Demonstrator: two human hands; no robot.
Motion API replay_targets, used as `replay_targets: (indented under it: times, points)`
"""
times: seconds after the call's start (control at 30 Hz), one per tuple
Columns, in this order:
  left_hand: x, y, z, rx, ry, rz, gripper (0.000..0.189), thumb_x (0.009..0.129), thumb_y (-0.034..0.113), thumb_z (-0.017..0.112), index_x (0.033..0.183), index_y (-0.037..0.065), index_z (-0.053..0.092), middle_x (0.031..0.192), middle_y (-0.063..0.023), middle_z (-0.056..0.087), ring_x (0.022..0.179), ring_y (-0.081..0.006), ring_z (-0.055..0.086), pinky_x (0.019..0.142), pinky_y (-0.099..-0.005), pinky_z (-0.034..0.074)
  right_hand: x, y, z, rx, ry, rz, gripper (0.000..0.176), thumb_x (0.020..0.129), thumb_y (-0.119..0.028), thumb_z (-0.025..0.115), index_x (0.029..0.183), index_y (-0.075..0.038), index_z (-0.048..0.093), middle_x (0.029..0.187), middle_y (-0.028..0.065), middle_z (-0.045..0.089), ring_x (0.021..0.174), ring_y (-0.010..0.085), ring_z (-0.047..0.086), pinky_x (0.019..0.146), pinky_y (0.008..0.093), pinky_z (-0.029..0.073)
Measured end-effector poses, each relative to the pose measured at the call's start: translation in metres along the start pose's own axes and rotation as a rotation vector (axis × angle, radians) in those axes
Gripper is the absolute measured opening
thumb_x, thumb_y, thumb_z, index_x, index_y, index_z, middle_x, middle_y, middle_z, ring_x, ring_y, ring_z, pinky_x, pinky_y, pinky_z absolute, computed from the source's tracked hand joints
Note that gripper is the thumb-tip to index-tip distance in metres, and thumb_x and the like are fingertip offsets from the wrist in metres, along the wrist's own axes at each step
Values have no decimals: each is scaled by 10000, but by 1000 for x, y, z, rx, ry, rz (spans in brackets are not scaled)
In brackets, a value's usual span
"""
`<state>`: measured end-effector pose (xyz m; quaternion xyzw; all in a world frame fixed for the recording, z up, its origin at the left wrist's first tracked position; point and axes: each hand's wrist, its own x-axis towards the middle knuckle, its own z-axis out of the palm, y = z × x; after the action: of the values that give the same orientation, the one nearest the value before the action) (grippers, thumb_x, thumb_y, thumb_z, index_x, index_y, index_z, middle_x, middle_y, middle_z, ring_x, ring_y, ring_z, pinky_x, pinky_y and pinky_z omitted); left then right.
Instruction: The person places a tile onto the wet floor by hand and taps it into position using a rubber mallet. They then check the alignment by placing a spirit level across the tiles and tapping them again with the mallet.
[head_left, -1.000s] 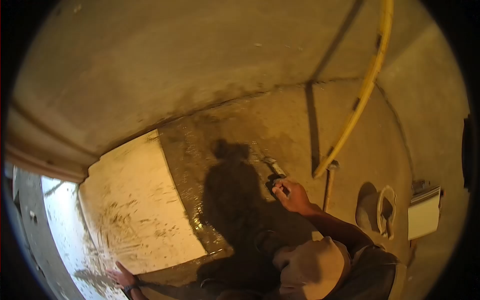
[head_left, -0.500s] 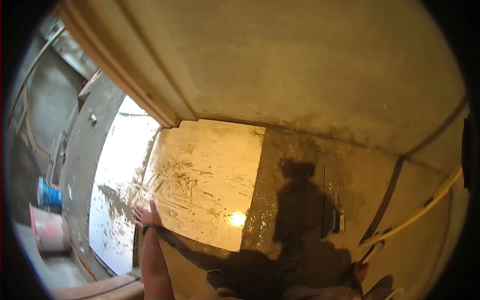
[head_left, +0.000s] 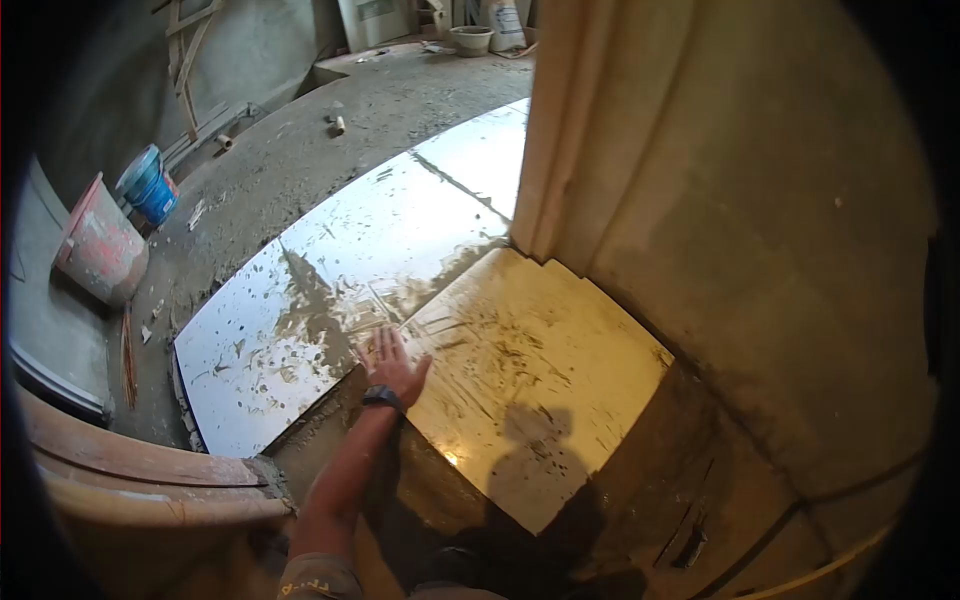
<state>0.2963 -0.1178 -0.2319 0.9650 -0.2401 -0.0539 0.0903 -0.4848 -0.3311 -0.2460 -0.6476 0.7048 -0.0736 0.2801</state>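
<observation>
Tile [head_left: 540, 390], large and glossy, lies flat on the floor right at the foot of the door frame [head_left: 565, 130], its far corner notched around the frame's base. It glows yellow under the light and is streaked with grey smears. My left hand [head_left: 395, 360] rests on its left edge, palm down. The fingers [head_left: 385, 338] are spread open and flat, gripping nothing, and their tips reach the joint where this tile meets the next one. A dark wristband [head_left: 382, 397] sits on my wrist, and my bare forearm runs back toward the bottom of the view.

The second tile [head_left: 300, 300] lies just beside the first, touching it along that joint. It is paler and mirror-bright, spattered with mortar. Past it stretches the rough concrete floor [head_left: 300, 150], littered with small scraps.

To the right of my tile, a dark wet mortar bed [head_left: 690, 470] runs along the plastered wall [head_left: 760, 250], with a small dark tool [head_left: 690, 545] lying in it; I cannot tell what kind. My shadow falls across the tile's near corner.

Well apart, at the left, a red bucket [head_left: 98, 248] stands tilted, with a blue bucket [head_left: 152, 186] just behind it. A curved wooden board [head_left: 130, 470] lies near my elbow.
</observation>
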Motion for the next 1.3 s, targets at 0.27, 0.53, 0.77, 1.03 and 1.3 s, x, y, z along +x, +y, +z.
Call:
replay_targets:
  times: [0.27, 0.53, 0.77, 1.03, 1.3]
  points:
    - [25, 4, -4, -104, 55, 65, 1133, 850, 821, 396, 1584, 2, 125, 1662, -168, 145, 1553, -305, 12, 1197, -619, -43, -61, -98, -74, 20, -141, -124, 384, 992, -336, 590, 1075, 33, 662, 728, 88, 599, 541, 237, 510, 505, 386, 489]
    - [25, 1, -2, -189, 115, 62, 1121, 852, 780, 461, 1583, 0, 125, 1663, -165, 140, 1553, -300, 2, 1195, -622, -71, -26, -505, 36, -172, -43, -979, 385, 936, -342, 686, 1059, 10, 591, 853, 144, 616, 768, 263, 605, 697, 394, 490]
    - [27, 0, 2, -218, 136, 50, 1090, 868, 756, 461, 1580, -4, 141, 1661, -174, 138, 1552, -302, -1, 1189, -630, -86, -79, -552, 209, 186, -262, -604, 362, 1024, -404, 523, 1045, -43, 530, 848, 96, 590, 759, 180, 598, 681, 369, 468]
    - [28, 0, 4, -233, 197, 48, 1073, 865, 730, 491, 1567, -21, 184, 1650, -181, 177, 1551, -306, 28, 1189, -636, -78, -116, -551, 254, 357, -327, -525, 443, 1044, -480, 436, 1043, -45, 516, 800, 95, 558, 707, 193, 572, 658, 380, 451]
    - [28, 2, 1, -206, 177, 37, 1069, 870, 738, 469, 1568, -18, 180, 1651, -171, 185, 1551, -308, 26, 1189, -631, -87, -124, -532, 248, 298, -366, -457, 571, 1042, -553, 359, 1120, -16, 539, 883, 182, 600, 838, 303, 621, 754, 436, 471]
